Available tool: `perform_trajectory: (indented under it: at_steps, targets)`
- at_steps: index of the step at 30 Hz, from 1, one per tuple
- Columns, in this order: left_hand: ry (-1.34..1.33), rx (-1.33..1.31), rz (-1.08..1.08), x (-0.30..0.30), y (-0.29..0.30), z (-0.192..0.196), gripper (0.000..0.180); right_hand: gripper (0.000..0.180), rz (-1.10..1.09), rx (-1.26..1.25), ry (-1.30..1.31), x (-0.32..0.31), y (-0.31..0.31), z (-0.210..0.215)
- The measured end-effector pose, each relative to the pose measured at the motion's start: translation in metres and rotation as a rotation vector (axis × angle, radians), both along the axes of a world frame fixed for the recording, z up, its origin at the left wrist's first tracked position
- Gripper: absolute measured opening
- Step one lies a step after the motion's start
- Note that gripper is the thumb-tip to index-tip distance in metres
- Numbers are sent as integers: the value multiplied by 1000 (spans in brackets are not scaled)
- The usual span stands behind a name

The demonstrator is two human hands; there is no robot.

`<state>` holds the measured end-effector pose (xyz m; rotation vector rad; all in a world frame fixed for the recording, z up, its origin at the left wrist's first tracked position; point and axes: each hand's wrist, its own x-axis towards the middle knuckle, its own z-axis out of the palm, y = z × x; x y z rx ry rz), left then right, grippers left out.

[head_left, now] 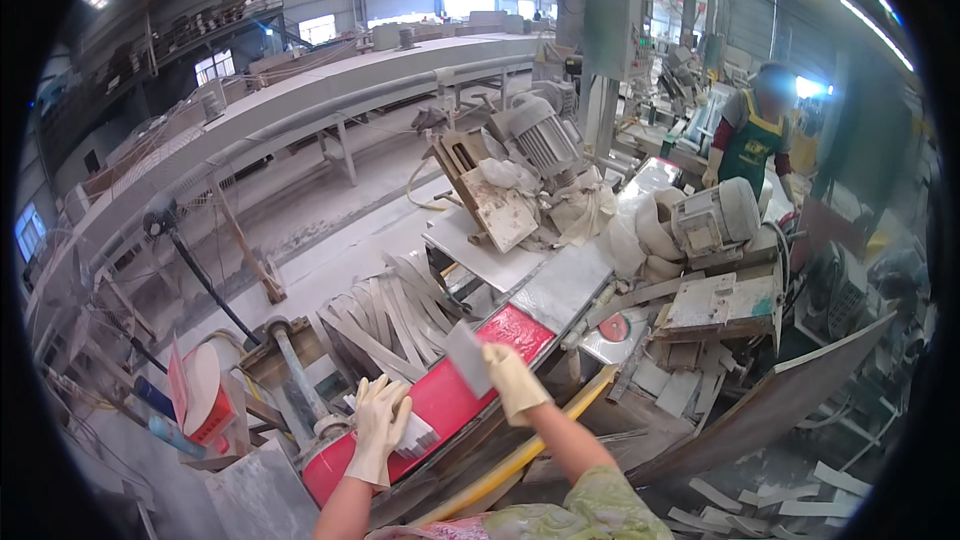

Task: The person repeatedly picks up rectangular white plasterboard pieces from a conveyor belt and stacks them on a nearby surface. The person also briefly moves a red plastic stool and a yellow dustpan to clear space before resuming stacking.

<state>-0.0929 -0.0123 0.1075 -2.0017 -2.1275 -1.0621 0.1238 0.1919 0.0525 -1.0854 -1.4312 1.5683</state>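
While right hand (512, 380) in pale glove pinches grey tile piece (467, 358), piece stands up, long side running from 5 to 11 o'clock, top leaning toward 11. Sits over red tray (450, 400). Left hand (380, 425), fingers spread, grips stack of thin strips (415, 434) at tray's 8 o'clock end.
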Motion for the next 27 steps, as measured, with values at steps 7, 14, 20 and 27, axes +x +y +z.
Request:
perform_trajectory:
  at_steps: [7, 14, 20, 27]
  targets:
    - [-410, 157, 68, -72, -24, -19, 36, 40, 346, 184, -134, -50, -139, 42]
    - [-1459, -30, -51, -136, -37, -32, 59, 56, 323, 216, -128, -41, -190, 70]
    - [-1532, -191, -342, -147, -18, -54, 52, 103, 126, 90, -8, -48, -215, -5]
    - [-1479, -494, -449, -150, -26, -36, 48, 152, 71, 146, -408, -61, -257, 17]
